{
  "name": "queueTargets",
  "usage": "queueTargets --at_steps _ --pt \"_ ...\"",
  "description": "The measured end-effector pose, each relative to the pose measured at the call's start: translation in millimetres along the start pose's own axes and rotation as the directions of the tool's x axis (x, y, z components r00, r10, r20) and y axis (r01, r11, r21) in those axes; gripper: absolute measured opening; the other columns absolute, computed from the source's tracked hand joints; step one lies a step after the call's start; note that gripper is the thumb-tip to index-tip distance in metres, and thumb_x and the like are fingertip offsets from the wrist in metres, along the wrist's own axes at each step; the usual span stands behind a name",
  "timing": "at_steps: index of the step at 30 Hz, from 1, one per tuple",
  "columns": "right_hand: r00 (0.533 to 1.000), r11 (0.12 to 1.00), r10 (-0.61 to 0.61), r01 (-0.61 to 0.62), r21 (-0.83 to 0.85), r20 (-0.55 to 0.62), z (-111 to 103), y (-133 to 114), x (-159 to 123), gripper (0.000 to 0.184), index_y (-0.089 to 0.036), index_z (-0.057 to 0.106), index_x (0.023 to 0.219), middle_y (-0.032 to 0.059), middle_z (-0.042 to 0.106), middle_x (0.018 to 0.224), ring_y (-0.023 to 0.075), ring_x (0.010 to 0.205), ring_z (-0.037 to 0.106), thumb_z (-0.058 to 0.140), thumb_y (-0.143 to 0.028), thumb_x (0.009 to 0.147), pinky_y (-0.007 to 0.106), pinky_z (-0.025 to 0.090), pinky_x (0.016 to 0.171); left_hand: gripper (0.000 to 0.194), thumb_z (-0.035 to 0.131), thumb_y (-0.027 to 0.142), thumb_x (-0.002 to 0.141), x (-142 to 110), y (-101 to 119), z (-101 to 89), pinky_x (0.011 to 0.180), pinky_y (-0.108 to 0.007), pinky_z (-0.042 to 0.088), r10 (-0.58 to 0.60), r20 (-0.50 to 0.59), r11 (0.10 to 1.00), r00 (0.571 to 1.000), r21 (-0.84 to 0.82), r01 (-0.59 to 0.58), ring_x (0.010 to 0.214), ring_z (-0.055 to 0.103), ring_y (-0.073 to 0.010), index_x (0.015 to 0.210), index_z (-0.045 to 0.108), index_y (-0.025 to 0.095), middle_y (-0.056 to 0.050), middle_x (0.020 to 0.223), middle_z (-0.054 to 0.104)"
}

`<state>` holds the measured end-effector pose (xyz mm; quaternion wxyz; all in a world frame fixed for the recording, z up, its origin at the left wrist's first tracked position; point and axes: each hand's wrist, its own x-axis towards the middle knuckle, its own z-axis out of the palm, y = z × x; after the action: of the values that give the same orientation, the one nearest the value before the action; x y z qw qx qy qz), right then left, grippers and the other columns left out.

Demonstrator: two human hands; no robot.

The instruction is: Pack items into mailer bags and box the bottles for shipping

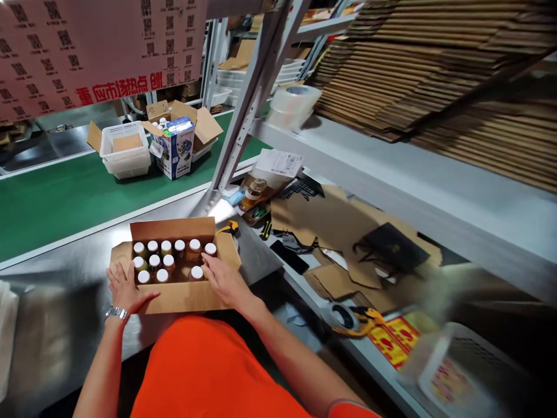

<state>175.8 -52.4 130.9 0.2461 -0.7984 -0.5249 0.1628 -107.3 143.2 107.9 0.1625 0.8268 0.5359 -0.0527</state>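
An open cardboard box (183, 298) sits on the metal worktop in front of me, its flaps up or folded outward. Several small jars with white lids (168, 261) stand upright inside, with a gap among them right of the middle. My left hand (126, 289) rests on the box's left front corner, fingers spread over the side flap and thumb along the front wall. Over the right side reaches my right hand (224, 280), its fingers stretched out beside a white-lidded jar (210, 249). Whether they touch that jar is unclear.
Behind runs a green conveyor belt (56, 200) carrying a white basket (126, 152) and a blue-white carton (176, 148). A metal post (256, 93) and a shelf with flattened cardboard (391, 69) stand right. Below lie a phone (289, 257) and a tape dispenser (352, 318).
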Motion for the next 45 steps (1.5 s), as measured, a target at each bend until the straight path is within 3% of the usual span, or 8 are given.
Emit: queueTargets --at_steps 5,8,12,16,22,28,36,45 --pt "0.969 0.999 -0.045 0.046 0.001 0.244 9.1 -18.7 7.0 0.061 -0.013 0.065 0.158 0.0214 0.078 0.144 0.0381 0.129 0.078 0.033 -0.043 0.116 0.058 0.062 0.113 0.141 0.085 0.085 0.069 0.6 1.1 3.8 0.133 -0.081 0.022 -0.011 -0.001 1.0 1.0 -0.017 0.011 0.171 -0.009 -0.0664 0.18 0.03 0.018 -0.03 0.19 0.0" --pt "0.977 0.998 -0.059 0.059 0.004 0.205 12.6 -29.2 17.2 0.061 -0.012 0.065 0.158 0.0211 0.077 0.145 0.0366 0.131 0.077 0.032 -0.042 0.116 0.056 0.061 0.116 0.146 0.087 0.088 0.065 1.5 1.7 6.6 0.133 -0.081 0.022 -0.023 -0.002 0.999 1.0 -0.033 0.023 0.172 -0.012 -0.064 0.181 0.029 0.02 -0.027 0.191 -0.001" --pt "0.946 0.951 -0.298 0.282 0.128 0.128 26.9 -41.6 42.8 0.056 -0.015 0.063 0.16 0.0158 0.068 0.161 0.0277 0.152 0.063 0.034 -0.033 0.116 0.049 0.051 0.131 0.145 0.088 0.086 0.066 2.4 2.3 7.7 0.132 -0.083 0.023 -0.026 0.001 0.998 1.0 -0.049 0.026 0.171 -0.013 -0.0639 0.181 0.029 0.019 -0.029 0.191 -0.001" --pt "0.933 0.947 -0.319 0.305 0.105 0.166 46.1 -42.7 63.5 0.051 -0.011 0.067 0.154 0.0211 0.073 0.153 0.0297 0.143 0.069 0.038 -0.023 0.114 0.051 0.057 0.124 0.146 0.089 0.085 0.066 2.7 3.5 8.3 0.133 -0.083 0.022 -0.022 0.012 0.998 1.0 -0.054 0.023 0.172 -0.013 -0.0634 0.181 0.029 0.019 -0.028 0.191 -0.004" --pt "0.874 0.876 -0.477 0.465 0.13 0.087 62.2 -38.8 56.5 0.045 -0.019 0.07 0.15 0.0153 0.074 0.148 0.0258 0.147 0.063 0.044 -0.022 0.114 0.048 0.056 0.126 0.149 0.091 0.084 0.062 4.1 3.6 15.0 0.132 -0.082 0.025 -0.04 0.014 0.995 0.999 -0.088 0.042 0.173 -0.014 -0.0595 0.182 0.026 0.023 -0.025 0.192 -0.003" --pt "0.861 0.873 -0.485 0.468 0.137 0.151 70.5 -41.6 48.1 0.041 -0.02 0.075 0.14 0.0143 0.077 0.137 0.0251 0.129 0.071 0.044 -0.021 0.113 0.043 0.063 0.115 0.149 0.092 0.082 0.062 6.1 1.1 21.6 0.131 -0.085 0.022 -0.023 -0.003 0.993 1.0 -0.116 0.023 0.172 -0.017 -0.0609 0.182 0.025 0.022 -0.025 0.192 -0.006" --pt "0.862 0.87 -0.493 0.488 0.073 0.121 81.0 -46.5 73.3 0.052 -0.016 0.061 0.161 0.0188 0.067 0.16 0.0303 0.162 0.051 0.043 -0.021 0.113 0.056 0.051 0.131 0.154 0.091 0.087 0.06 9.6 -0.8 25.9 0.132 -0.084 0.022 -0.028 0.018 0.993 0.999 -0.115 0.03 0.172 -0.021 -0.0594 0.182 0.023 0.023 -0.023 0.192 -0.011" --pt "0.795 0.816 -0.574 0.574 0.061 0.197 100.8 -80.1 81.5 0.049 -0.014 0.069 0.151 0.0186 0.077 0.146 0.0304 0.152 0.061 0.043 -0.017 0.11 0.06 0.044 0.135 0.157 0.097 0.074 0.06 9.1 -1.9 34.4 0.13 -0.087 0.027 -0.011 -0.038 0.981 0.999 -0.192 0.003 0.173 -0.013 -0.0606 0.182 0.019 0.016 -0.028 0.191 0.0"
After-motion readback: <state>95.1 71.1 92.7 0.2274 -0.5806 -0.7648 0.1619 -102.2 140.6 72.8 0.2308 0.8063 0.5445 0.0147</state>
